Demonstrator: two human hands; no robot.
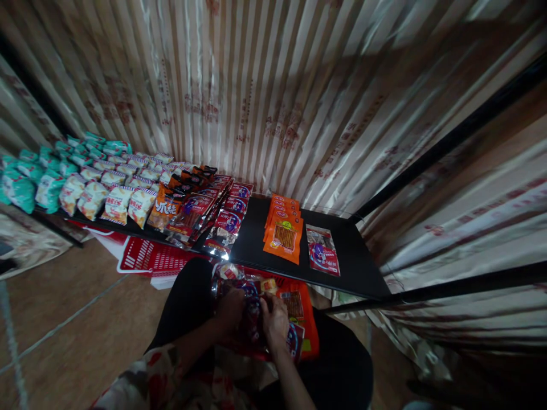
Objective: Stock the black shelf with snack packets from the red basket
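My left hand [231, 312] is closed on a shiny dark red snack packet [252, 322] just above my lap. On the other side of that packet, my right hand [276, 320] curls its fingers against it. Beneath and around both hands lies a pile of bagged snacks. An orange snack packet [308, 319] pokes out to the right of my right hand, and a clear-and-white packet [229, 271] shows above my left hand. Dim light and overlap hide my fingertips.
A long black shelf [352, 250] runs ahead of me. It carries green bags [51, 191], white bags [117, 205], orange-black packets [164, 206], red packets [228, 222], orange packets [284, 236] and a single red packet [323, 256]. Red baskets [168, 259] sit below; striped curtain [256, 102] hangs behind.
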